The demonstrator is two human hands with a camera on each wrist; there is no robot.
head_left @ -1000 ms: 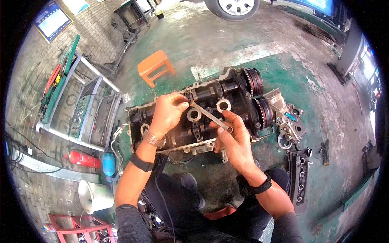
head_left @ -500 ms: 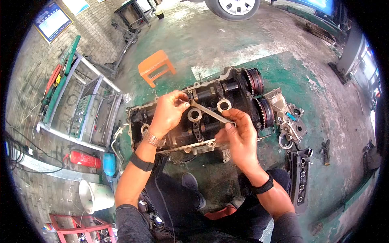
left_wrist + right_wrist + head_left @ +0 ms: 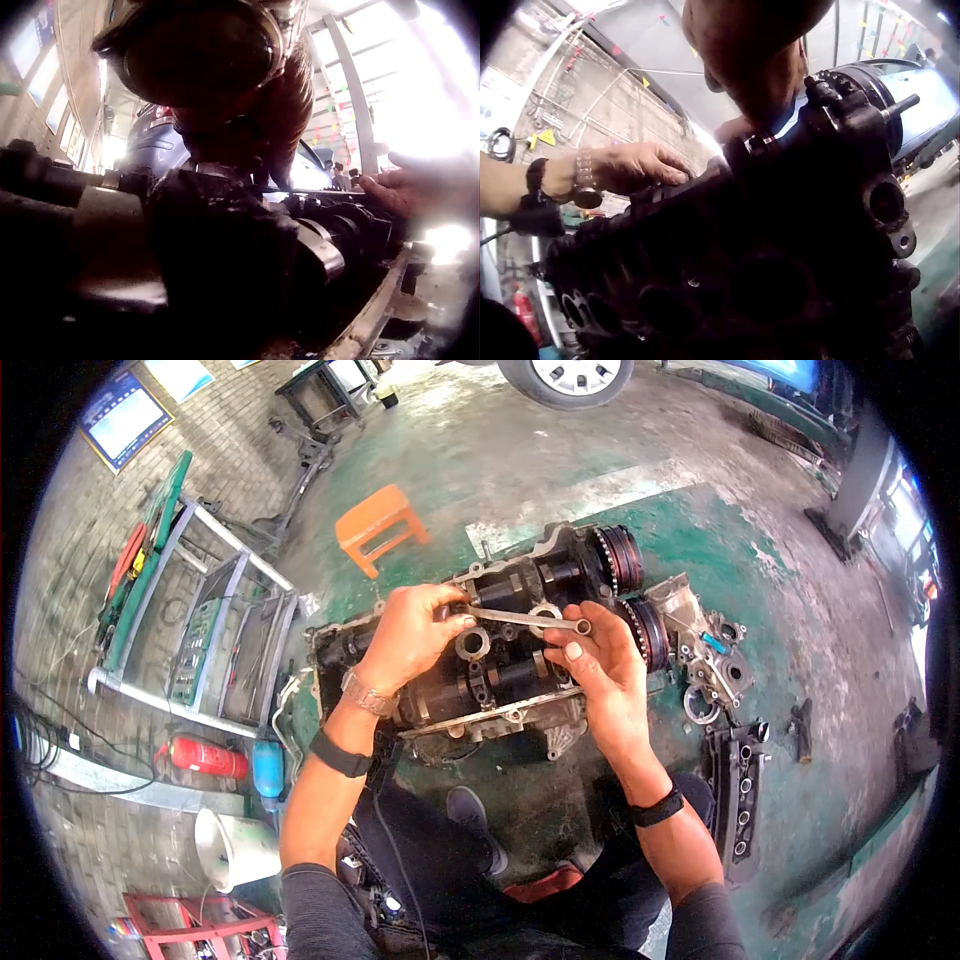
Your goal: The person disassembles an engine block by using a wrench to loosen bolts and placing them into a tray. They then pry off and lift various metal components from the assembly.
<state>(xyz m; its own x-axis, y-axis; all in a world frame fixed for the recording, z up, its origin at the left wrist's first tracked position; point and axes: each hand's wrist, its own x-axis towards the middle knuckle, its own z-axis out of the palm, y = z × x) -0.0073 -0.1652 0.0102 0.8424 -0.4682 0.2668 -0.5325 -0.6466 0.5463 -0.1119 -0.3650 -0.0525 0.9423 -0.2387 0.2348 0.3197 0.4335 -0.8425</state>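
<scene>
A long metal wrench with a ring end lies over a dark cylinder head with exposed camshafts. My left hand pinches at the wrench's left end, where the fingers hide its head. Around the other end, my right hand curls its fingers, and the ring shows between the index finger and the thumb. Below the wrench stands a round tube opening. From the right wrist view, the left hand rests low at the engine part's top edge.
Toothed cam sprockets sit at the cylinder head's right end. Beside them on the floor are a metal cover and a black rail-like part. An orange stool stands beyond. A tool cart and red fire extinguisher are at left.
The wrench's ring end has swung away from me, from pointing down-right to nearly level. The right hand has moved along with it, its thumb lifting off the ring; the left stays at the other end.
</scene>
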